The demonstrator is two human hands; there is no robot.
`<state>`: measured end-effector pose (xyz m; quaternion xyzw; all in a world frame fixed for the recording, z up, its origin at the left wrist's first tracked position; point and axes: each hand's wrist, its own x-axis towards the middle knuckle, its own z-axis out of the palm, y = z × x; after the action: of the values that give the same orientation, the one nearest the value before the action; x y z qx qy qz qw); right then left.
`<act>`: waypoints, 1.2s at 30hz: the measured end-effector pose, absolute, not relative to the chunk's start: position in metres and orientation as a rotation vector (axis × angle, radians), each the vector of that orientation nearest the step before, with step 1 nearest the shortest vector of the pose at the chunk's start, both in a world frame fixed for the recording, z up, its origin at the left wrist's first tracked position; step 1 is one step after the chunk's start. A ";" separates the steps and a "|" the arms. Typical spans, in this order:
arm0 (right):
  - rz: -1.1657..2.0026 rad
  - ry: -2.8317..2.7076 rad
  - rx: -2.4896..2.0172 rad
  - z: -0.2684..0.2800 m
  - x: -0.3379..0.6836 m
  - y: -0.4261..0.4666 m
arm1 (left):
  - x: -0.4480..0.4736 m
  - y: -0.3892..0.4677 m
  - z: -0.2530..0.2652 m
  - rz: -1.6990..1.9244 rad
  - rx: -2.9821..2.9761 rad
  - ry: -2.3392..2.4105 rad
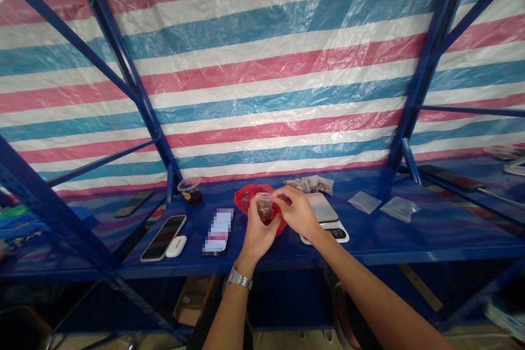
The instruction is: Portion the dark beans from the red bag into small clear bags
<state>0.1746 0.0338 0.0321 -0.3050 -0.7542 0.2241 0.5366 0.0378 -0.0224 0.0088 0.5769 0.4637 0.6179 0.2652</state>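
My left hand [259, 235] is closed around a small clear zip bag [264, 205] with brownish pieces inside. My right hand [298, 212] pinches the upper right edge of the same bag. Beneath both hands spreads a red plastic bag [243, 197], its contents mostly hidden. Just right of my right hand sits a white kitchen scale [326, 209] with a dark display, partly covered by my wrist. Behind the scale lie several filled small bags [324, 184]. Two flat clear bags [364, 202] rest further right.
Left on the blue shelf table [262, 267] are a phone with a lit screen [219, 231], another phone [164, 238], a white earbud case [176, 246] and a plastic cup of dark liquid [191, 192]. Blue metal posts [123, 65] frame both sides, before a striped tarp [279, 76].
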 end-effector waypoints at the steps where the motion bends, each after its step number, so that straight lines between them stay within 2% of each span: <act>1: 0.535 -1.783 -0.715 0.033 0.177 0.036 | 0.039 -0.022 0.010 1.651 1.520 1.166; 29: 0.901 -1.705 -0.643 0.027 0.210 0.042 | 0.063 -0.010 0.005 1.669 1.322 1.191; 36: 0.725 -1.545 -0.978 0.005 0.250 0.088 | 0.062 -0.011 0.003 1.771 1.453 1.402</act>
<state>0.2502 0.0884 0.0050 -0.4140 -0.6537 0.3069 0.5542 0.0617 -0.0113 0.0026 0.5271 0.5085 0.6424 0.2259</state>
